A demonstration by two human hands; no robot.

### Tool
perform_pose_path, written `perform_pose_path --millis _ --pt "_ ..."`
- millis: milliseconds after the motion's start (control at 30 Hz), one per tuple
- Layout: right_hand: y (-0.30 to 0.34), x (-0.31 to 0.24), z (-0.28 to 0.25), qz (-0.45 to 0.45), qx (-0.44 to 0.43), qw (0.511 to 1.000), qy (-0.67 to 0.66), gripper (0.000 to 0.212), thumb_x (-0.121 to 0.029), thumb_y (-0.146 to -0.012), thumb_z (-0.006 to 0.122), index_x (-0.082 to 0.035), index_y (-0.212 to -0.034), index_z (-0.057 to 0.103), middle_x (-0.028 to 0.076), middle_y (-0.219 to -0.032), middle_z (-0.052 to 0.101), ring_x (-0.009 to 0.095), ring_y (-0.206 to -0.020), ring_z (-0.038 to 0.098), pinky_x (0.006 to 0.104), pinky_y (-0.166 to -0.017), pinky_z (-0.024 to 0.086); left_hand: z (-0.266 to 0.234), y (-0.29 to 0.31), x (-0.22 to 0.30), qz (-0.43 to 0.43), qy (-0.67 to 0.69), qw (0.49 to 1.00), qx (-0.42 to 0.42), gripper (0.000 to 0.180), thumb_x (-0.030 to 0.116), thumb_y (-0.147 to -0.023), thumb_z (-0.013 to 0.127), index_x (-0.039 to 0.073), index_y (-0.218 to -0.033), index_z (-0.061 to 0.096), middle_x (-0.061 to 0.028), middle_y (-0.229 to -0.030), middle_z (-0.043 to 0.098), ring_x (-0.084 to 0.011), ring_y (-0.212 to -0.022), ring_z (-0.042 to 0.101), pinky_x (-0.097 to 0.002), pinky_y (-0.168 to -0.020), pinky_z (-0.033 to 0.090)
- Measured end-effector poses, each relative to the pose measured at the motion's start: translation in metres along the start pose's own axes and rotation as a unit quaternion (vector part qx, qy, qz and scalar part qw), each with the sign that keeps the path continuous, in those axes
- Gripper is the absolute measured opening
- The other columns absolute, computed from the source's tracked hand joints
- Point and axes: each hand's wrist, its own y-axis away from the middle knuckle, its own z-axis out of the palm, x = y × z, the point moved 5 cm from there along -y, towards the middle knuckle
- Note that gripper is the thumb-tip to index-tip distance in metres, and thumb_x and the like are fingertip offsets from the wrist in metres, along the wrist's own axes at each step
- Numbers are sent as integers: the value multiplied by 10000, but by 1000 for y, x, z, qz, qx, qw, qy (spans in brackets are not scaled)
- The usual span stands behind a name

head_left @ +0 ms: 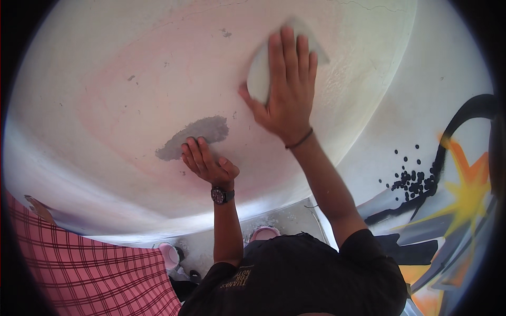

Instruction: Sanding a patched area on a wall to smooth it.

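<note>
Against the pale, pink-tinged wall (132,100) in front of me, my right hand (291,89) lies flat with its fingers stretched up. Under that palm it presses a thin pale grey sheet (258,76) with a pointed corner; it looks like sandpaper, but motion blurs it. Lower and to the left, my left hand (208,162) rests its fingers at the lower edge of a rough grey bare patch (203,130), empty and open. A dark wristwatch (222,196) is on my left wrist, and a thin black band (300,139) circles the right one.
Painted art in black, orange and yellow (464,195) covers the wall at the right. Red checked cloth (89,268) hangs at lower left. Below stand a pink bucket (168,255) and another pink-rimmed container (264,232), partly hidden by my body. Small chips mark the wall.
</note>
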Motion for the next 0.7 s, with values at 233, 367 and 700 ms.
perform_pose_path --millis 233,367,700 --pt "81 15 11 38 -40 998 41 880 -705 -924 401 -57 -1520 399 155 -1589 352 398 -1465 301 581 -1153 214 6 0 4 -5 12 1000 7 565 295 -972 341 -31 -1398 520 -233 -1489 467 -404 -1431 367 -525 -1193 207" --pt "-10 17 -7 -5 26 999 19 892 -535 -879 634 -6 -1533 339 218 -1593 314 432 -1473 275 605 -1160 183 4 2 0 -6 8 1000 4 568 295 -973 339 -34 -1401 518 -235 -1492 463 -406 -1433 364 -525 -1194 201" --pt "102 10 16 66 -37 997 29 884 -685 -906 459 -56 -1524 394 160 -1586 357 383 -1480 286 576 -1169 180 5 0 6 0 0 1000 12 569 300 -992 326 -46 -1406 508 -242 -1499 452 -405 -1436 362 -514 -1196 196"
